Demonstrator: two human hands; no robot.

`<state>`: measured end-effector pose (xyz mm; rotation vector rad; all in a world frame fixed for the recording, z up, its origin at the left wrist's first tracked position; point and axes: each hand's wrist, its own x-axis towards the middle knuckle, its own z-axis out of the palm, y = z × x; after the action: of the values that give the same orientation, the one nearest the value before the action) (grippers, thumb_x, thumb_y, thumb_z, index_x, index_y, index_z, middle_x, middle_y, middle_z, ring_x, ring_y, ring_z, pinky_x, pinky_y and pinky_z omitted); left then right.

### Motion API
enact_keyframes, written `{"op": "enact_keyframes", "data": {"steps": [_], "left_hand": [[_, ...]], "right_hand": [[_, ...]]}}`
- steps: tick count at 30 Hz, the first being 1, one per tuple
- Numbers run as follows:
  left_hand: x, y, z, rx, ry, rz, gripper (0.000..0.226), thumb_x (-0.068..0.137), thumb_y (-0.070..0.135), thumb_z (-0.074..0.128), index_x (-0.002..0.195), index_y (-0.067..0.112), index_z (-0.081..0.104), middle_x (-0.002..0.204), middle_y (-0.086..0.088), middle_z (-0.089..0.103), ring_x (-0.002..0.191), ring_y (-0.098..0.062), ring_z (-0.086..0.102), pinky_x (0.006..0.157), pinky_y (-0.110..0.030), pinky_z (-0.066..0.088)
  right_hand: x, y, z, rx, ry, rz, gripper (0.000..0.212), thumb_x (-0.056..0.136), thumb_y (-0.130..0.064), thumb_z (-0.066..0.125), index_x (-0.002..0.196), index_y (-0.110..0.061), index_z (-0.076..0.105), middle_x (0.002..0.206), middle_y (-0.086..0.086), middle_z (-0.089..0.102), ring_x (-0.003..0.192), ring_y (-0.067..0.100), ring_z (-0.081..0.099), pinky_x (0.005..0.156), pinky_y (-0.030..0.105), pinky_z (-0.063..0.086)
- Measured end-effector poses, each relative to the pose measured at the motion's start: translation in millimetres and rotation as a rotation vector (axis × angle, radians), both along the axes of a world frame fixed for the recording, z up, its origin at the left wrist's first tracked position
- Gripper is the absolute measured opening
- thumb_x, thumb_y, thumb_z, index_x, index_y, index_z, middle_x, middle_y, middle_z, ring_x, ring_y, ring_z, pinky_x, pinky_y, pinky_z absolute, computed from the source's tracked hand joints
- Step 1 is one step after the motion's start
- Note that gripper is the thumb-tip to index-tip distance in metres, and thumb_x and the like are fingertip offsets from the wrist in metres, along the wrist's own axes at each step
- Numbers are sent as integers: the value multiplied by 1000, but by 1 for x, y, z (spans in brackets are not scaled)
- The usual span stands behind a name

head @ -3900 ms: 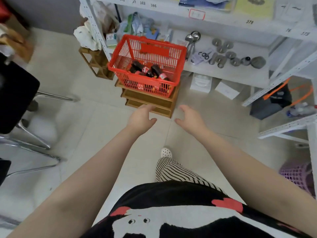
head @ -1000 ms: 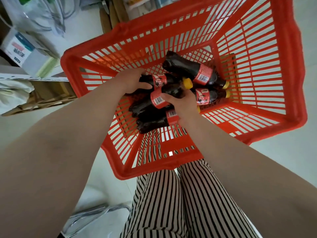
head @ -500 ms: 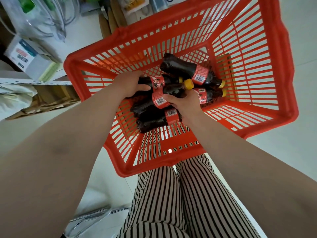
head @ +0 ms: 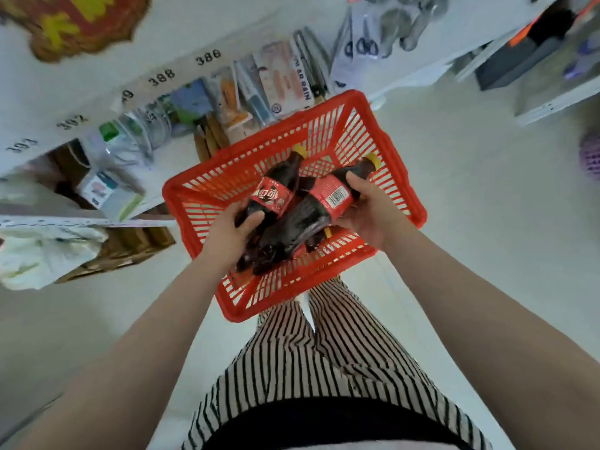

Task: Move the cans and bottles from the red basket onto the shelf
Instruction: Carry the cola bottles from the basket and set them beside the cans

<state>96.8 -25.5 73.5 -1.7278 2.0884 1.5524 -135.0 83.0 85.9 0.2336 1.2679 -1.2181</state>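
Note:
The red basket (head: 394, 164) stands on the floor in front of me, seen from above. My left hand (head: 229, 228) grips a dark cola bottle (head: 276, 190) with a red label and yellow cap, lifted above the basket. My right hand (head: 373, 209) holds a second cola bottle (head: 319, 206) of the same kind, tilted with its cap pointing away. More dark bottles (head: 259, 254) lie under them on the basket floor, mostly hidden. The white shelf (head: 107, 92) with number stickers runs along the upper left.
Packaged goods (head: 276, 79) and plastic bags (head: 126, 141) fill the low shelf behind the basket. A wooden rack (head: 130, 245) with a white bag (head: 42, 251) stands at the left. Another shelf unit (head: 552, 99) is at the upper right. Pale floor lies to the right.
Both hands have risen out of the basket, each holding a cola bottle. The view has pulled back and up, so the basket looks smaller and the numbered shelf edge shows.

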Motion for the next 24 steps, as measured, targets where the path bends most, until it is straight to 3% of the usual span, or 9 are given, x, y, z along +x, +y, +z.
{"op": "enact_keyframes", "data": {"steps": [5,8,10,13,15,18,21,24], "left_hand": [[-19,20,94,-14,233,45,26,94,34,54,102,11,62,94,-4,66,83,-12,59,69,-20,41],[-29,29,138,11,349,26,17,94,37,53,93,23,62,83,7,65,68,6,61,57,-5,41],[-40,36,158,65,423,6,21,94,39,52,93,21,63,82,4,66,72,-4,63,65,-16,47],[-61,50,178,150,484,-29,31,93,43,51,89,17,66,78,2,71,71,-13,67,62,-22,51],[-78,64,186,223,510,-60,34,91,47,51,87,17,67,73,1,74,65,-13,70,56,-23,53],[-109,93,195,282,498,-151,40,88,53,52,87,17,69,74,-3,75,66,-20,72,60,-32,56],[-149,131,199,348,454,-230,44,85,57,55,86,17,71,81,-11,75,73,-30,72,71,-42,57],[-194,180,200,427,396,-305,56,84,62,52,109,14,66,99,-17,72,89,-36,70,83,-51,55]], "right_hand": [[0,29,89,-247,-106,-281,42,91,-45,50,112,-12,64,102,8,73,93,24,69,88,40,53],[7,50,134,-357,-170,-365,60,81,-55,52,116,-7,60,92,11,71,82,23,67,81,36,55],[10,67,154,-370,-117,-339,66,73,-54,60,121,-7,56,90,10,72,77,21,70,74,34,59],[8,101,169,-378,-97,-355,65,56,-43,84,103,-3,64,82,14,73,70,25,71,64,35,59],[1,125,174,-392,-111,-437,65,43,-39,92,91,-2,70,84,16,71,72,28,70,73,40,60],[-17,160,182,-483,-80,-582,52,61,-40,82,96,-2,72,91,13,71,78,25,69,92,41,51],[-41,203,186,-538,26,-695,52,77,-39,67,115,-3,62,102,12,70,79,21,67,85,40,54],[-63,254,186,-571,53,-782,59,80,-40,64,125,-3,56,111,14,66,84,22,65,82,40,54]]}}
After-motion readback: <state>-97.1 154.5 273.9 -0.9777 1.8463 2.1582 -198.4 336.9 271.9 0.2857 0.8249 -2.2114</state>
